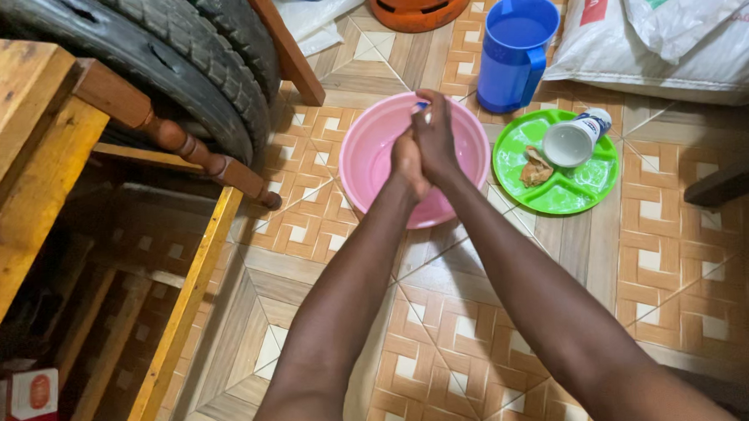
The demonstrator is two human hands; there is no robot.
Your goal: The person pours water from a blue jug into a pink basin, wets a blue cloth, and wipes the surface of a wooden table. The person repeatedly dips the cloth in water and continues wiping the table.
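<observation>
Both my hands are pressed together over a pink plastic basin (370, 156) on the tiled floor. My right hand (437, 136) lies flat against my left hand (408, 163), fingers pointing away from me. A small pale blue thing shows at my right fingertips; what it is stays unclear. Right of the basin sits a green divided plate (569, 192) with a white cup (575, 138) lying on its side and a brown scrap of food (535, 168). Behind them stands a blue plastic jug (515, 51).
Black tyres (174, 51) lean at the upper left above a wooden furniture frame (72, 232). An orange container (420, 2) stands at the top. White woven sacks (678, 29) lie at the upper right. A dark furniture leg (731, 182) crosses the right edge.
</observation>
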